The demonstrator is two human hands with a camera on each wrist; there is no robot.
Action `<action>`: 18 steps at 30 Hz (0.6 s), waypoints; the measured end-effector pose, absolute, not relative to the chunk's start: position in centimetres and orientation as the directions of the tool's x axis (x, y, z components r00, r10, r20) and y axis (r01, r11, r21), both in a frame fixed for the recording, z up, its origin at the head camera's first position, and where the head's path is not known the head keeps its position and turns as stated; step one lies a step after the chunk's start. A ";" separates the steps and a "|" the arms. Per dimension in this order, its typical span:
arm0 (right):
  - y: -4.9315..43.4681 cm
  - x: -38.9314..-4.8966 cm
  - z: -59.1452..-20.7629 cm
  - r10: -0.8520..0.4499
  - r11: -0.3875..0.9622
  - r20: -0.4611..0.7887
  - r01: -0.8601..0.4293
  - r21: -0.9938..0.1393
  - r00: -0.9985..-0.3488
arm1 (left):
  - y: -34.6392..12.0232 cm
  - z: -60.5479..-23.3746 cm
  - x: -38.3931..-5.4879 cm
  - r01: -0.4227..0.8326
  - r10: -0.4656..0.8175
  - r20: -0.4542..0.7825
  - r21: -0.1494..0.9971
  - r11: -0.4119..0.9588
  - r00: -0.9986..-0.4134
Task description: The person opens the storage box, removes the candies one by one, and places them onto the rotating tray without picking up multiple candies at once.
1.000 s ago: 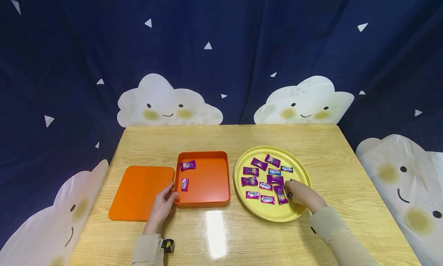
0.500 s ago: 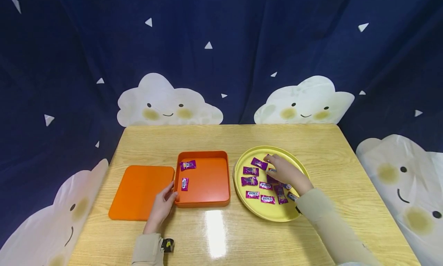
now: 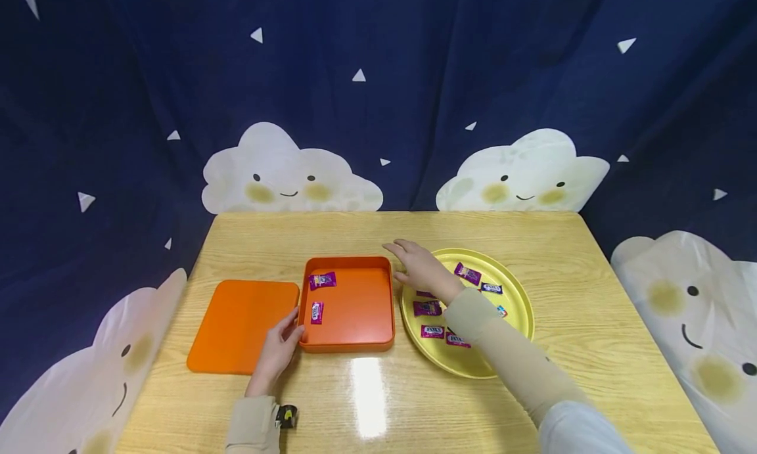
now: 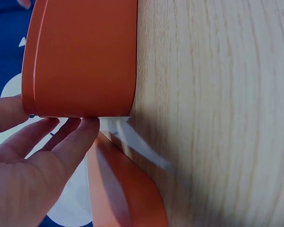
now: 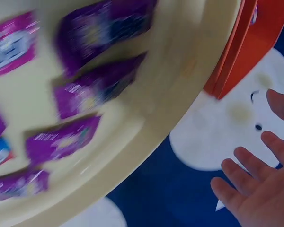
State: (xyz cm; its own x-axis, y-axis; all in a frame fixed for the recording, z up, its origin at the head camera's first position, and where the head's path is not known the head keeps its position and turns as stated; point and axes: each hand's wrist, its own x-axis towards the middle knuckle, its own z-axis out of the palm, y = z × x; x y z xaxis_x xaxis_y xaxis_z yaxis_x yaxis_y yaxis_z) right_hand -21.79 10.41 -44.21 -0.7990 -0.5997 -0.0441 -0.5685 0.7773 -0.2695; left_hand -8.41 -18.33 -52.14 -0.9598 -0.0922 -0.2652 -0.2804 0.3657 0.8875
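Note:
My left hand (image 3: 279, 352) is at the left wall of an orange square box (image 3: 350, 347). Its thumb lies at the rim and its fingertips touch the outer wall, as the left wrist view shows. In the box lie a purple wrapped candy (image 3: 322, 280) and a pink wrapped candy (image 3: 317, 313). My right hand (image 3: 422, 267) hovers over the left edge of a yellow round tray (image 3: 523, 309), its fingers spread and holding nothing. Several wrapped candies lie on the tray, among them a purple candy (image 3: 467, 273) and a dark blue candy (image 3: 491, 288). The right forearm hides part of the tray.
A flat orange lid (image 3: 242, 326) lies left of the box. The wooden table (image 3: 355, 234) ends at a dark blue curtain (image 3: 414, 79) with white clouds behind it.
My right hand has moved from the tray's right side, across its candies, up and left toward the box, and its fingers have spread. My left hand has stayed at the box.

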 end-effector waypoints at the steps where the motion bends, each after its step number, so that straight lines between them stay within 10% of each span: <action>1: 9.7 -21.9 -44.4 -0.608 0.773 -0.050 -0.577 -0.264 -0.792 | -18.3 -52.1 -8.4 -0.279 -0.090 -0.265 0.889 0.363 -0.960; 18: 0.4 -21.9 -46.1 -0.773 0.635 -0.141 -0.759 -0.145 -0.619 | -18.4 -52.3 -8.5 -0.262 -0.077 -0.251 0.899 0.352 -0.965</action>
